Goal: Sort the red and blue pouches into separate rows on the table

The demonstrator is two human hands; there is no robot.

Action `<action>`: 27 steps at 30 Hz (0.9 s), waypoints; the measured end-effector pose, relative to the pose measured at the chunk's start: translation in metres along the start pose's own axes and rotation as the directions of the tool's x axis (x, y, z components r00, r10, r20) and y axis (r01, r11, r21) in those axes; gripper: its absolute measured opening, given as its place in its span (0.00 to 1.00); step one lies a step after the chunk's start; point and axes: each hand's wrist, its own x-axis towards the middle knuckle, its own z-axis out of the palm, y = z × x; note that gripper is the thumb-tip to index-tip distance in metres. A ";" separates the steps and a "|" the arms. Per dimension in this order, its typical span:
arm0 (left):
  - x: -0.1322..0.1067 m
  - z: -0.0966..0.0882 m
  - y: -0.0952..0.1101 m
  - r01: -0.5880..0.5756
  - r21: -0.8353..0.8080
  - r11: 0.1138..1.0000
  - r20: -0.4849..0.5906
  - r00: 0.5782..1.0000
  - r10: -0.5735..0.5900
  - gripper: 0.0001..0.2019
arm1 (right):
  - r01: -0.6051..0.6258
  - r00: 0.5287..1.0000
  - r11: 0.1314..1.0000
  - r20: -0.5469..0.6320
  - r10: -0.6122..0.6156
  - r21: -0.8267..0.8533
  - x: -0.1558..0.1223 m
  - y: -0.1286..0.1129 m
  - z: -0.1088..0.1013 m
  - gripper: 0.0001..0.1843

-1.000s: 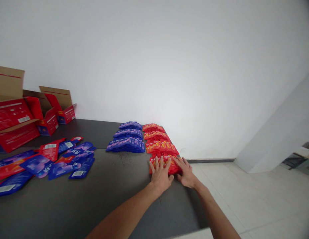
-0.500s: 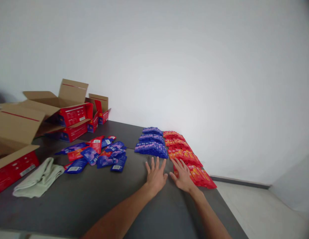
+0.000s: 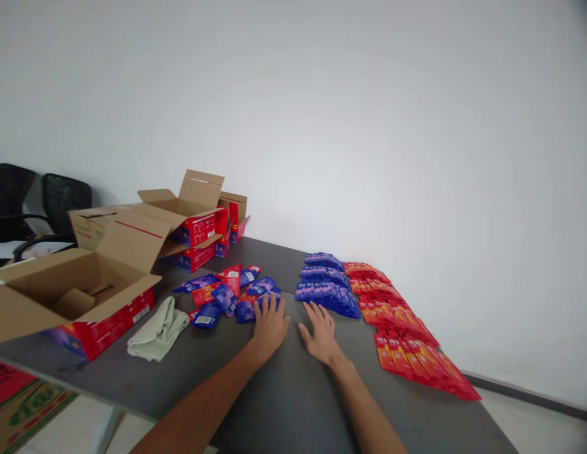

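My left hand lies flat and open on the dark table, its fingertips touching the near edge of a loose pile of blue and red sachets. My right hand is also open, fingers spread on bare tabletop, just in front of the stacked rows of blue sachets. Rows of red sachets run along the table's right side, apart from both hands. Neither hand holds anything.
A folded pale green cloth lies left of the pile. Several open red-and-brown cardboard boxes stand at the left and back. Two black chairs sit against the white wall. The table's right edge drops to the floor.
Both hands have left the nearest row of red sachets and slid leftward across the table. The view has swung left, bringing the boxes, cloth and chairs into sight.
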 end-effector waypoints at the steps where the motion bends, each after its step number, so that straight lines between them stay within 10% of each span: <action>1: 0.005 -0.003 -0.009 0.017 0.004 1.000 -0.013 1.000 -0.017 0.23 | -0.004 1.000 1.000 -0.009 0.004 0.018 0.004 -0.007 0.005 0.32; 14: 0.061 -0.007 -0.091 0.294 0.031 0.955 0.063 0.953 -0.296 0.14 | -0.016 0.996 0.977 -0.084 0.034 0.212 0.026 -0.034 0.049 0.25; 27: 0.064 0.003 -0.092 0.459 0.058 0.887 0.121 0.878 -0.463 0.18 | 0.015 0.997 0.968 -0.073 0.003 0.250 0.018 -0.042 0.033 0.23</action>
